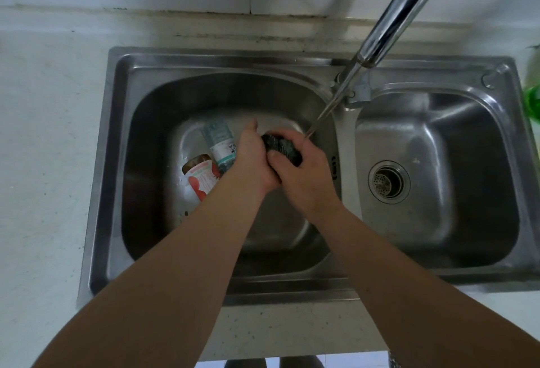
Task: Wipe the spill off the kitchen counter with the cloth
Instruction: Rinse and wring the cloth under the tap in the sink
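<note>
I've got both hands down over the left basin of the stainless steel double sink (117, 163), and the dark, wadded-up cloth (281, 146) is bunched between them. My right hand (304, 175) curls round it from the near side, thumb pressed on top; my left hand (252, 160) clamps the other end, fingers wrapped under. A thin stream from the long chrome tap spout (403, 11) lands just beside the cloth at my right fingers. Behind my left hand, two bottles lie on the basin floor: a clear one with a teal label (220, 145) and one with a red-and-white label (201, 177). White counter (43, 134) either side
</note>
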The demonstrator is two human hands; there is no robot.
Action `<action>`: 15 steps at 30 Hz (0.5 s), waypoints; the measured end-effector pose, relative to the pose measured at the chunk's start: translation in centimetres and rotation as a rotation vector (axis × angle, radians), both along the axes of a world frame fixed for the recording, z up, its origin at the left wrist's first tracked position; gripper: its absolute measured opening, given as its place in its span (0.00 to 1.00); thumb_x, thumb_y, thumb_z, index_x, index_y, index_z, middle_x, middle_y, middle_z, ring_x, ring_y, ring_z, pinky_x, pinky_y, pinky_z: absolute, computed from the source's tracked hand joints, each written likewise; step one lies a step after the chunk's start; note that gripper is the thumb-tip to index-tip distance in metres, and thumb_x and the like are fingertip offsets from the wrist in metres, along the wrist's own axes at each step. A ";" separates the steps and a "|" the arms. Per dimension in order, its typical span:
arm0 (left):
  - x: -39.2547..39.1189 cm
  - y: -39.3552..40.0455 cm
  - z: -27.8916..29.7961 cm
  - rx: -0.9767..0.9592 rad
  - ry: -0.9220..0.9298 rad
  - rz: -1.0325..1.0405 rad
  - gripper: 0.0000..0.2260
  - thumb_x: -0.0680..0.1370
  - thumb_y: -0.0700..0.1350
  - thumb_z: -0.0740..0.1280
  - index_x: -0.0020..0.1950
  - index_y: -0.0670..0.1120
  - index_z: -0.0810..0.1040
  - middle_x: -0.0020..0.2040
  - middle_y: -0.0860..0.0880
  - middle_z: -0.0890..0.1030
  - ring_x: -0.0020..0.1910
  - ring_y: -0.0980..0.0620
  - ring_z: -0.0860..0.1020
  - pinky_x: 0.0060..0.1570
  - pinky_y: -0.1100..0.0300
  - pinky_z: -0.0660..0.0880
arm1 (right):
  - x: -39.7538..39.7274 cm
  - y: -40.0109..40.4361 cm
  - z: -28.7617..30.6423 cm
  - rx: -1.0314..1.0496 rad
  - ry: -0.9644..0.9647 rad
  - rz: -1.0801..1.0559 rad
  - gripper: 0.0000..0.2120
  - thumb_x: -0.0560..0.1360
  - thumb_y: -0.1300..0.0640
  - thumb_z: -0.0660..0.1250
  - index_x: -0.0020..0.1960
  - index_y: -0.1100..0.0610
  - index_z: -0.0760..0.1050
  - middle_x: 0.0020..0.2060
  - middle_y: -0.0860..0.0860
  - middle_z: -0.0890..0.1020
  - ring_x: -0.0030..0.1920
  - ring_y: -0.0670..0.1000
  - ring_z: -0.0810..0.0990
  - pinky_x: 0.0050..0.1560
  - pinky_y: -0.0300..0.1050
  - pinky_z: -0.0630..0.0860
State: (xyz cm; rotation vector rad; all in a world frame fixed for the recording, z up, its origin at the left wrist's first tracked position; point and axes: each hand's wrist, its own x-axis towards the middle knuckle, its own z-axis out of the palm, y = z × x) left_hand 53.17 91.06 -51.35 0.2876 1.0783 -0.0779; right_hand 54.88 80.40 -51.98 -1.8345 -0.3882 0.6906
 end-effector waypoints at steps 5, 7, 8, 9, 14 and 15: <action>0.9 -0.2 -0.7 0.082 0.089 -0.047 0.29 0.84 0.61 0.57 0.63 0.36 0.79 0.50 0.38 0.83 0.48 0.42 0.82 0.48 0.48 0.79 | -0.1 0.7 -1.0 -0.061 -0.105 -0.100 0.13 0.80 0.57 0.68 0.63 0.49 0.82 0.55 0.47 0.84 0.56 0.42 0.82 0.60 0.40 0.79; 1.0 -0.9 -0.7 0.149 0.051 -0.127 0.24 0.85 0.59 0.59 0.53 0.41 0.83 0.44 0.42 0.84 0.43 0.47 0.84 0.49 0.53 0.80 | 0.8 1.4 -1.0 -0.070 -0.104 -0.191 0.09 0.80 0.58 0.66 0.54 0.48 0.82 0.47 0.45 0.85 0.49 0.43 0.83 0.55 0.46 0.81; 1.0 -1.1 -0.9 0.167 0.027 -0.145 0.21 0.84 0.60 0.60 0.51 0.44 0.83 0.44 0.44 0.84 0.44 0.48 0.84 0.50 0.55 0.80 | 1.2 1.6 -0.8 -0.064 -0.084 -0.200 0.08 0.81 0.58 0.65 0.50 0.45 0.81 0.44 0.42 0.85 0.47 0.42 0.83 0.54 0.46 0.81; 0.8 -1.2 -1.1 0.177 0.017 -0.130 0.20 0.84 0.60 0.61 0.50 0.46 0.82 0.45 0.46 0.84 0.46 0.49 0.84 0.50 0.55 0.79 | 1.3 1.9 -0.7 -0.051 -0.057 -0.184 0.09 0.82 0.56 0.65 0.49 0.43 0.79 0.43 0.41 0.85 0.47 0.40 0.82 0.54 0.44 0.80; -0.8 -1.2 -1.9 0.228 -0.035 -0.137 0.18 0.82 0.62 0.62 0.47 0.51 0.83 0.47 0.48 0.84 0.49 0.50 0.83 0.53 0.55 0.76 | 1.0 2.4 0.0 -0.045 0.343 -0.197 0.11 0.82 0.43 0.67 0.51 0.49 0.82 0.45 0.48 0.87 0.50 0.48 0.86 0.54 0.52 0.84; -0.9 -1.4 -1.9 0.254 -0.021 -0.171 0.17 0.82 0.61 0.61 0.47 0.52 0.83 0.49 0.48 0.85 0.49 0.49 0.83 0.51 0.55 0.75 | 1.1 2.4 0.3 -0.041 0.464 -0.226 0.12 0.81 0.42 0.68 0.53 0.50 0.82 0.46 0.48 0.87 0.51 0.49 0.86 0.50 0.50 0.84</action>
